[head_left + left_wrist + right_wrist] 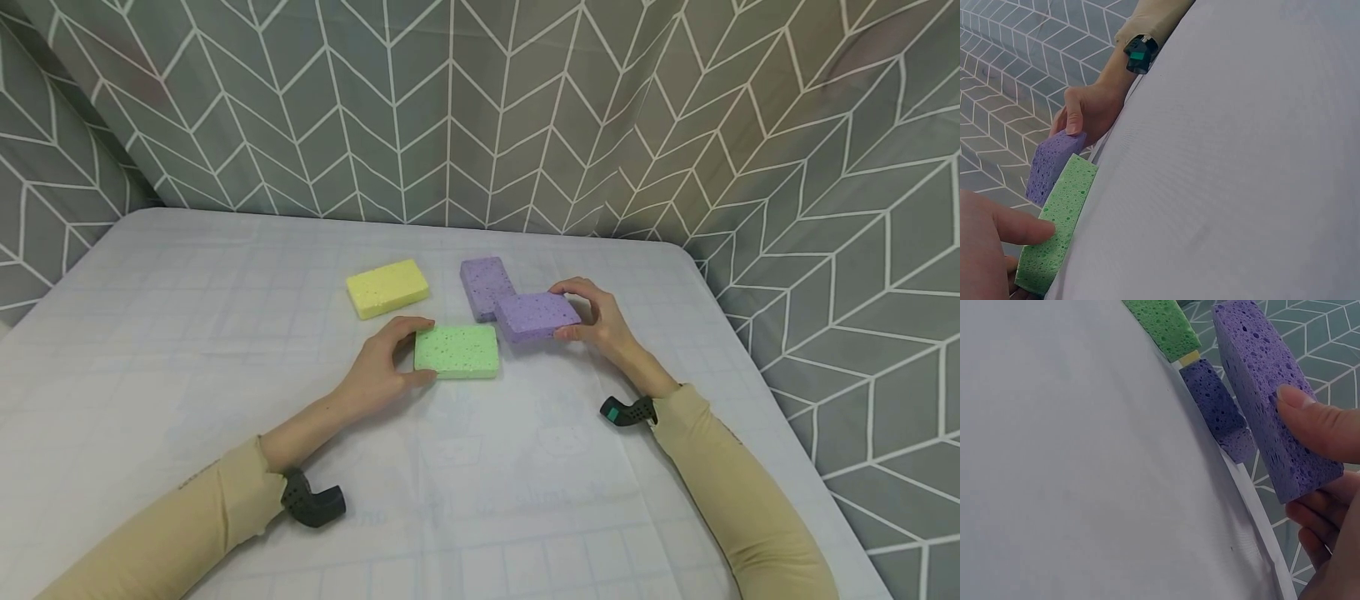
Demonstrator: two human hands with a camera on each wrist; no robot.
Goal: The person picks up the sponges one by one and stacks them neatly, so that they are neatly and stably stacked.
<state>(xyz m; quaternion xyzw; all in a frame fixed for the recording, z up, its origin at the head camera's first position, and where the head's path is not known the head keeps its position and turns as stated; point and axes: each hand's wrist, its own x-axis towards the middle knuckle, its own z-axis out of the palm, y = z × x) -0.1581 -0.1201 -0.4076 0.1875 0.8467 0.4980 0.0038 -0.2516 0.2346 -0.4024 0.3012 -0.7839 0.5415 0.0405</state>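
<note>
The head camera looks forward and down from above the white cloth-covered table [465, 483]. Each wrist camera looks low and close across it, tipped sideways. Both wrist views share the flat green sponge [1065, 203] and the flat purple sponge [1049, 170] in the right hand [609, 327].

Left fingers [409, 323] gripping, right fingers [577, 286] pinching, both forearms [195, 512] angled inward

The sponges [456, 350] are purple, green and yellow, the backdrop [420, 108] white-chevroned grey.
</note>
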